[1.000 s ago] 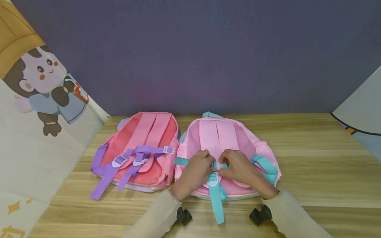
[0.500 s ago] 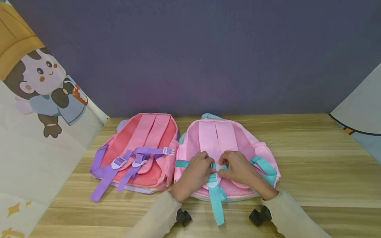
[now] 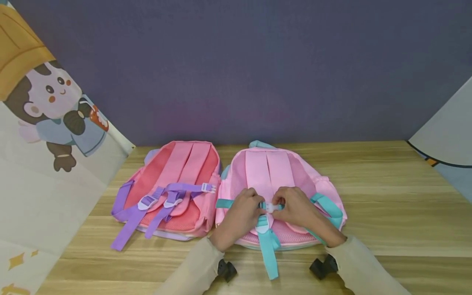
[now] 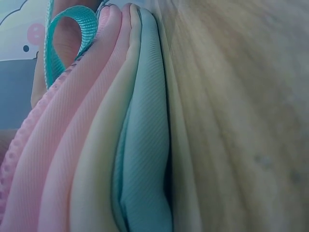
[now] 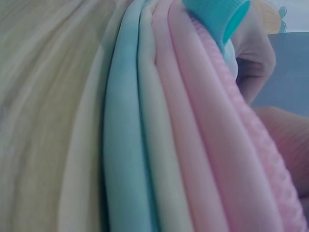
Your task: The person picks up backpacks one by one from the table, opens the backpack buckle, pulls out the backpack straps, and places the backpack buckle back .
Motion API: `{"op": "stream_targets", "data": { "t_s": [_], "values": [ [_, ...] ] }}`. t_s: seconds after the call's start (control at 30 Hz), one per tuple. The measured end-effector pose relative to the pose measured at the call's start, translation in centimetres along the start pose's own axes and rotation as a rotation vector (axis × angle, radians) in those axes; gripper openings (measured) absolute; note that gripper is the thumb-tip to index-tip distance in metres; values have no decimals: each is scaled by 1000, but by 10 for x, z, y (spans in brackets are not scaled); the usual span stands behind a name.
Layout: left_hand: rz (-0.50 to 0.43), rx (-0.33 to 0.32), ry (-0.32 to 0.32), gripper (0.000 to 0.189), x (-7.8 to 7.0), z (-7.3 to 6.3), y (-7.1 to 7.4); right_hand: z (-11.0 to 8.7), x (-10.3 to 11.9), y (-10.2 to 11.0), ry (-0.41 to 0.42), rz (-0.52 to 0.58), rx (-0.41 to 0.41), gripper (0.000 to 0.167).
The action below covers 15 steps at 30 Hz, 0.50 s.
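A light pink backpack (image 3: 271, 168) lies with its shoulder straps facing up. Across its lower middle sits a white side-release buckle (image 3: 271, 208) on teal webbing. My left hand (image 3: 241, 211) pinches the buckle's left end, fingertips partly hidden behind the knuckles. At the right end, my right hand (image 3: 296, 205) pinches the buckle between thumb and curled fingers. Whether the two halves are fully clicked cannot be seen. Below the hands a teal strap (image 3: 268, 254) hangs from a white adjuster (image 3: 263, 226). Both wrist views mostly show the bag's layered edge, with a teal strap loop (image 4: 87, 26) in the left.
Left of it, touching or nearly so, lies a coral-pink backpack (image 3: 177, 164) with purple straps (image 3: 129, 229) and an unfastened white buckle piece (image 3: 208, 187). Both bags rest on a wooden table (image 3: 398, 205). A dark panel (image 3: 258, 73) stands behind, and a cartoon-printed sheet (image 3: 55, 196) at left.
Both hands keep their grip on the buckle and have hardly moved. Slightly more of the white buckle shows between the fingers now. The backpacks stay in place.
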<state>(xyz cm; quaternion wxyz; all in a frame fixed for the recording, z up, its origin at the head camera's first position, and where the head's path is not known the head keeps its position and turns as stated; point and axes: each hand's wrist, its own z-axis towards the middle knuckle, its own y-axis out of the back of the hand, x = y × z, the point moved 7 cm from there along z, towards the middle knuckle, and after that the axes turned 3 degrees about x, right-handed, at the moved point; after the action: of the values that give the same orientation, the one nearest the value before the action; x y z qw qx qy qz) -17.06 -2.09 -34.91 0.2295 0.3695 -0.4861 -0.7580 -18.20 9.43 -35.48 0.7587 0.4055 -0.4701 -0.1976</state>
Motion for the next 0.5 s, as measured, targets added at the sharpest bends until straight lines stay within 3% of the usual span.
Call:
{"op": "stream_targets", "data": {
  "t_s": [0.33,0.5],
  "values": [
    [-43,2,8,14,3,-1,-2,-1,-8,-4,-88,8,25,17],
    [-46,-12,9,13,3,-1,-2,-1,-10,-4,-94,25,25,17]
  ]
}}
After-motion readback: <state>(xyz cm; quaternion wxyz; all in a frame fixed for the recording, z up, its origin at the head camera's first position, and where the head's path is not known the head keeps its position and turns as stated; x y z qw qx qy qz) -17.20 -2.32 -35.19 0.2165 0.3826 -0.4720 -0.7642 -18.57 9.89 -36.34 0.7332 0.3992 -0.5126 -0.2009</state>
